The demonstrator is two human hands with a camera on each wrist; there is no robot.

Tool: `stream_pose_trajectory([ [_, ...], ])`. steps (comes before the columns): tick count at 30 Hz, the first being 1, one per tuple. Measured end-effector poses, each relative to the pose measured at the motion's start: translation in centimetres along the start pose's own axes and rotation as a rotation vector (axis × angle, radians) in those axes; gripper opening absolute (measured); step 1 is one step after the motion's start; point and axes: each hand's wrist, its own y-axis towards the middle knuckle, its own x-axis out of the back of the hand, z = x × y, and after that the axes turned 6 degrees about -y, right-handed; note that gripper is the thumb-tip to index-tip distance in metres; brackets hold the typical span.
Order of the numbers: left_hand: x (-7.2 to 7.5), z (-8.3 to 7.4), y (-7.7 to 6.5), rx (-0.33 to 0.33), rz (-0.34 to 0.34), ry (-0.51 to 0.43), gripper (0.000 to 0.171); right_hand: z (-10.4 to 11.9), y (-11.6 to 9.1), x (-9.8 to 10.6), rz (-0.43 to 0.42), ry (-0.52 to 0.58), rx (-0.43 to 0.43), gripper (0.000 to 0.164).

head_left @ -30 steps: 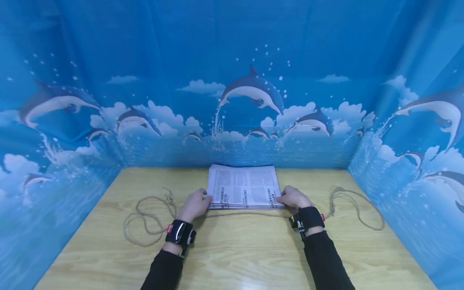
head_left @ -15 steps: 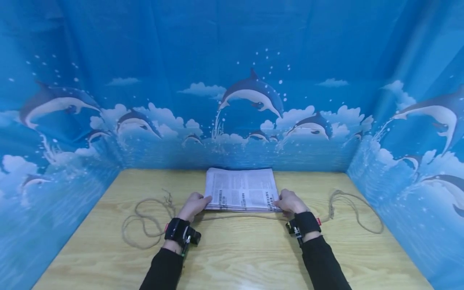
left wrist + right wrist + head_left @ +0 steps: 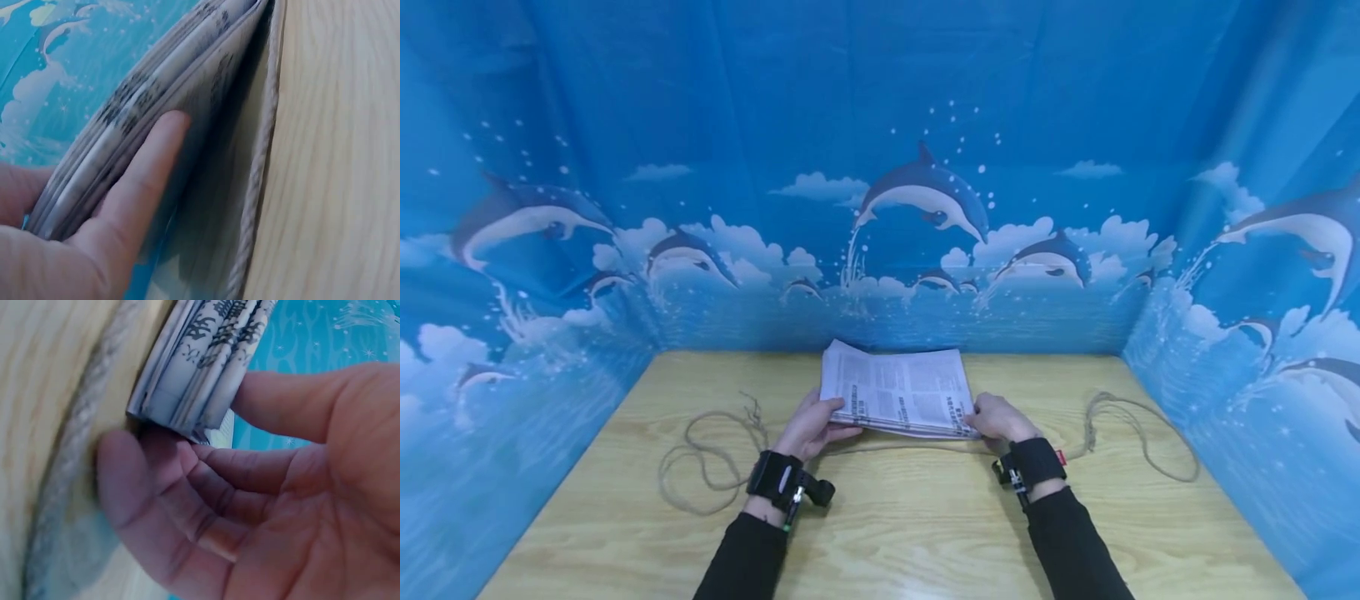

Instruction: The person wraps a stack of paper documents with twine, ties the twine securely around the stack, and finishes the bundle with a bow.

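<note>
A folded stack of newspapers [image 3: 898, 387] lies near the back of the table, its left end tipped up. My left hand [image 3: 805, 427] holds that end, thumb on top and fingers beneath; the left wrist view has a finger along the underside of the newspapers [image 3: 181, 78], which stand off the tabletop. At the right end my right hand [image 3: 1002, 419] grips the stack's near corner. In the right wrist view its thumb lies against one face of the newspapers [image 3: 203, 369], with the other fingers curled at the end and underside. A twine rope [image 3: 910, 445] runs along the stack's near side.
Loose rope coils [image 3: 700, 454] spread over the left of the wooden table [image 3: 887, 533]. Another rope loop [image 3: 1138, 425] lies at the right. A blue dolphin-print curtain [image 3: 760, 208] rises at the back and both sides.
The left hand has turned and slid its fingers under the newspapers, raising their left end. The stack has shifted slightly left. The right hand stays at the right corner.
</note>
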Motion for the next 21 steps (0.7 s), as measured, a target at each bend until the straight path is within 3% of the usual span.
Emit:
stream_pose_trajectory([
  [6, -0.1, 0.1, -0.2, -0.071, -0.015, -0.079, 0.056, -0.4, -0.1, 0.2, 0.035, 0.062, -0.023, 0.028],
  [10, 0.7, -0.2, -0.7, -0.097, -0.021, -0.118, 0.056, -0.4, 0.0, 0.2, 0.039, 0.160, 0.002, 0.035],
  [16, 1.9, -1.2, -1.0, -0.055, 0.026, -0.176, 0.060, -0.7, 0.0, 0.5, 0.112, 0.465, 0.045, 0.064],
  [21, 2.4, -1.6, -1.2, -0.006, 0.052, -0.247, 0.060, -1.3, 0.6, 0.8, 0.152, 0.589, 0.092, 0.067],
])
